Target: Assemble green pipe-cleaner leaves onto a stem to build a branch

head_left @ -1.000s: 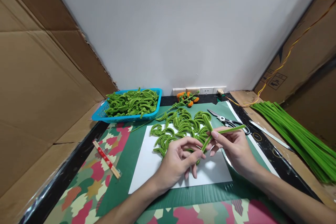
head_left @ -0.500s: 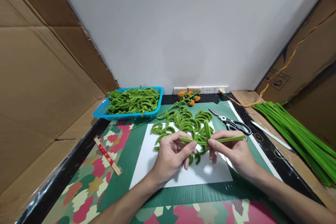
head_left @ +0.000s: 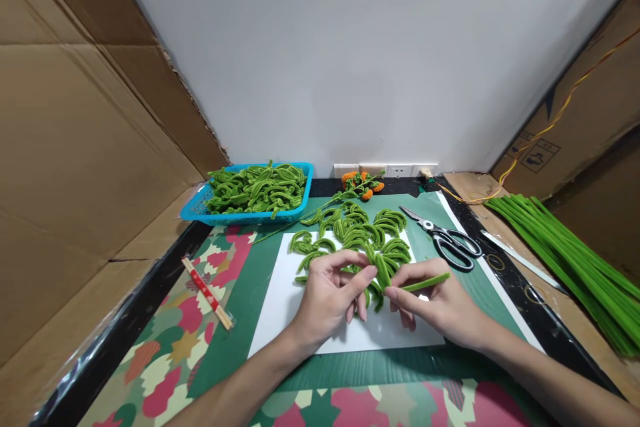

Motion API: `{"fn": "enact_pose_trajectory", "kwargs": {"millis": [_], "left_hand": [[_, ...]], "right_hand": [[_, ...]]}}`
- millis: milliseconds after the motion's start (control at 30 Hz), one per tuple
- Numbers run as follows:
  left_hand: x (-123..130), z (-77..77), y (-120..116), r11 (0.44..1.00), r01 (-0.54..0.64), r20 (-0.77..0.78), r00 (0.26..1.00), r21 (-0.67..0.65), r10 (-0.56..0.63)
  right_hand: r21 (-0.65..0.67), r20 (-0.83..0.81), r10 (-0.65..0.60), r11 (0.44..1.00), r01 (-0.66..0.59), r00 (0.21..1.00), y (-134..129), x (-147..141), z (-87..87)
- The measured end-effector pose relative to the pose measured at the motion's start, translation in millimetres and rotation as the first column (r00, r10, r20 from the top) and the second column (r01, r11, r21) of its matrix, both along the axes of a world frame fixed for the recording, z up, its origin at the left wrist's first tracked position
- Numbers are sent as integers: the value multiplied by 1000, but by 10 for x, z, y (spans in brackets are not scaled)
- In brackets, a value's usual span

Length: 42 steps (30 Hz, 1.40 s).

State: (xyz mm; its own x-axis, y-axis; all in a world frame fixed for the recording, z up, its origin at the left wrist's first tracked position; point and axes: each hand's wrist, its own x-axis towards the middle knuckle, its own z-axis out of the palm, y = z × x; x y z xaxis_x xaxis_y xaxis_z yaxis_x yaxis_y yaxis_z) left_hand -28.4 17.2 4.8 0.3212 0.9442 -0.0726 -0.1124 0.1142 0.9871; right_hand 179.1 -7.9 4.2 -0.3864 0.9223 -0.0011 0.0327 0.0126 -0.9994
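Note:
Between my two hands is a fuzzy green pipe cleaner (head_left: 383, 271), bent into a folded shape at its middle. My left hand (head_left: 334, 287) pinches its left part between thumb and forefinger. My right hand (head_left: 429, 293) grips the fold's lower end, and one straight tail sticks out to the right across the fingers. Under and beyond the hands, many curled green pipe cleaner pieces (head_left: 356, 235) lie in small bunches, partly on a white sheet of paper (head_left: 280, 310). The fingers hide part of the held piece.
Back left stands a blue basket (head_left: 245, 219) heaped with curled green pieces. Orange pipe cleaner flowers (head_left: 367, 195) lie near the wall sockets. Black-handled scissors (head_left: 450, 247) rest at the right, beside a bundle of straight green pipe cleaners (head_left: 575, 267). Wrapped chopsticks (head_left: 207, 293) lie at left.
The pipe cleaner's left part, stretched out straight before, is now folded up at the middle. My hands have come slightly closer together, and the right-hand tail has tilted and shortened in view.

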Motion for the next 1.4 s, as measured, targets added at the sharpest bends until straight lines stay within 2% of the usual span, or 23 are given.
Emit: {"fn": "enact_pose_trajectory", "kwargs": {"millis": [133,300,533,633,767,867,1000,1100,1200,1267,1400], "left_hand": [[25,23,-17,1000,-19,-28,999,9,19],[27,-7,-46,998,51,-84,995,30,-49],[28,-25,-43,999,31,-22,999,33,-31],[41,-3,-40,997,76,4,997,13,-76],[46,18,-50,988,153,6,988,24,-153],[48,11,-62,980,195,-8,981,46,-194],[54,5,-72,974,224,13,974,43,-225],[53,17,-80,974,213,-8,977,78,-213],[51,22,-86,964,232,-37,973,128,-229],[53,10,-84,956,262,-49,965,131,-258],[54,-35,-71,963,254,-36,967,93,-252]], "right_hand": [[19,43,-28,999,28,999,-4,-1,-3],[15,71,-28,1000,27,997,-14,-43,-4],[-41,1,-97,994,97,995,16,-40,-98],[-62,-29,-107,993,105,994,35,-26,-112],[-91,-152,-127,989,114,980,79,-25,-85],[-50,-210,-191,981,185,959,109,-16,-56],[58,-184,-228,968,242,956,90,9,-31],[290,-98,-279,910,295,955,34,32,-22],[488,20,-305,834,257,952,-8,52,-6],[489,66,-306,840,236,950,-14,55,8],[339,2,-306,896,288,952,0,37,20]]}}
